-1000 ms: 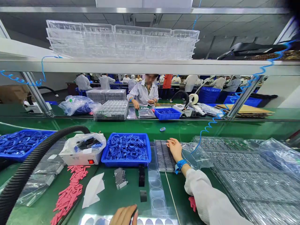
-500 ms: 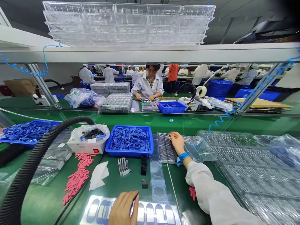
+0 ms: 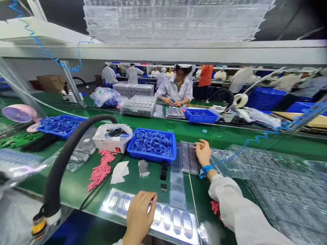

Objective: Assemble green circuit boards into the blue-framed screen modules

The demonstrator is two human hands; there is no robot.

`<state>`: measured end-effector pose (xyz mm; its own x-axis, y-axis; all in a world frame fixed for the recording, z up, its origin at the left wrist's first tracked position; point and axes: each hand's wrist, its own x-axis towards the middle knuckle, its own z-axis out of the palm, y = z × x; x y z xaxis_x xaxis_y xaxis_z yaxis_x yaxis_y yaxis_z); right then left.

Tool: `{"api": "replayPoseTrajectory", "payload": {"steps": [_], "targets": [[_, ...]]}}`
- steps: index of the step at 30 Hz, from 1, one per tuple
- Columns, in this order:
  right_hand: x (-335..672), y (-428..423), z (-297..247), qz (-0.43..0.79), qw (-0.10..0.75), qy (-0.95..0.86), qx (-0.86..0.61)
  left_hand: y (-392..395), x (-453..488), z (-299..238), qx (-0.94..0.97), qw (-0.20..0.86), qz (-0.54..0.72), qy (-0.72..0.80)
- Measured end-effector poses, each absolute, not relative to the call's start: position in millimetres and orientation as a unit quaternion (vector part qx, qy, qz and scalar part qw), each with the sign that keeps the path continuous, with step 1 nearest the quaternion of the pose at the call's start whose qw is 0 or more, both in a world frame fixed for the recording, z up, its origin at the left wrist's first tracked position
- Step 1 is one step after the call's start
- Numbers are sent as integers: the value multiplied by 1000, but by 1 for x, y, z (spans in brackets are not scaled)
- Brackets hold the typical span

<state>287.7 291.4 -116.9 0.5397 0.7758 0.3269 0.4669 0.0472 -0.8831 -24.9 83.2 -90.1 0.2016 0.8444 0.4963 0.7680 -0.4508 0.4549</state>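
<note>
Head view: right hand at the rows of thin strips, left hand over a shiny sheet.
The strips lie at nine o'clock from the right hand, whose bent fingers reach their edge; whether anything is pinched there I cannot tell. The left hand is half curled, thumb and forefinger near each other; whether they hold something I cannot tell. From the left hand, a blue bin stands at twelve o'clock, a small grey block lies at two, and pink pieces at ten.
</note>
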Motion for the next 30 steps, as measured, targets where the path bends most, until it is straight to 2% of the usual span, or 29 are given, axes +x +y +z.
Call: {"api": "replayPoseTrajectory", "payload": {"steps": [5, 7, 11, 16, 24, 30], "targets": [[255, 245, -92, 100, 529, -533, -654, 80, -23, -90, 761, 65, 357, 538], [234, 212, -83, 122, 477, -608, -622, 80, -23, -90, 761, 67, 358, 536], [187, 150, -77, 188, 319, -752, -545, 81, -23, -91, 763, 68, 365, 529], [154, 130, -85, 202, 220, -763, -574, 82, -25, -91, 768, 66, 366, 520], [149, 135, -89, 232, 200, -728, -613, 82, -25, -95, 757, 115, 378, 520], [149, 116, -52, 253, 271, -713, -595, 78, -29, -84, 708, 202, 418, 533]]}}
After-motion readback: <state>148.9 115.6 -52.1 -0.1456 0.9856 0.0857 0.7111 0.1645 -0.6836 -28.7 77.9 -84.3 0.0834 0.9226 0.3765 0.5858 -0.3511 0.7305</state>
